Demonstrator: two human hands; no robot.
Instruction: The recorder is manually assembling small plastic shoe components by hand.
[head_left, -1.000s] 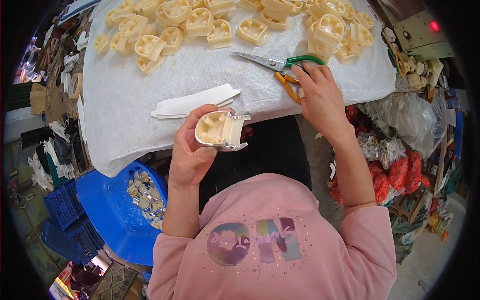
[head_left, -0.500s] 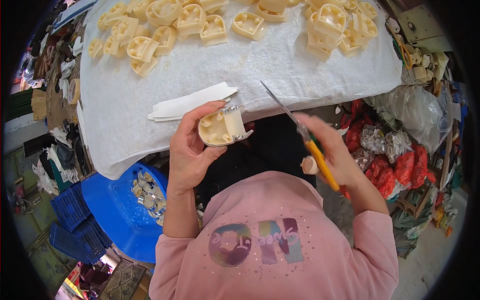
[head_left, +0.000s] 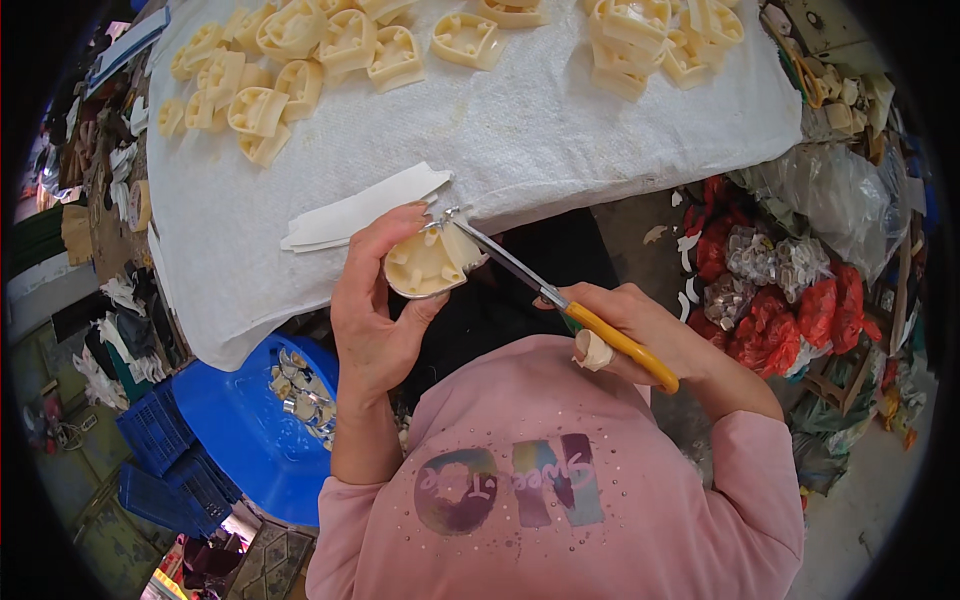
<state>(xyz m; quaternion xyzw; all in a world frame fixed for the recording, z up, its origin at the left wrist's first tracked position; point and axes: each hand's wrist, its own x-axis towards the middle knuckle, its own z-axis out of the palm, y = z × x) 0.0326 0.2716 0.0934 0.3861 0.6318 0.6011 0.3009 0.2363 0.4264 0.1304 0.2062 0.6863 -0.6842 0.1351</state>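
The left hand [head_left: 372, 325] pinches one silver-edged cream cup [head_left: 420, 262] between thumb and fingers, at the hand's 1 o'clock. The right hand [head_left: 640, 318] wraps one pair of scissors [head_left: 500, 254], blades pointing to 10 o'clock, tips at the cup's upper edge; contact is unclear. The cup sits by the near edge of the cloth-covered desk [head_left: 520, 150]. Bare cloth spans from the white strips [head_left: 365, 210], overlapped beyond counting, to two clusters of cream pieces [head_left: 345, 42], at 11 and 1 o'clock, many.
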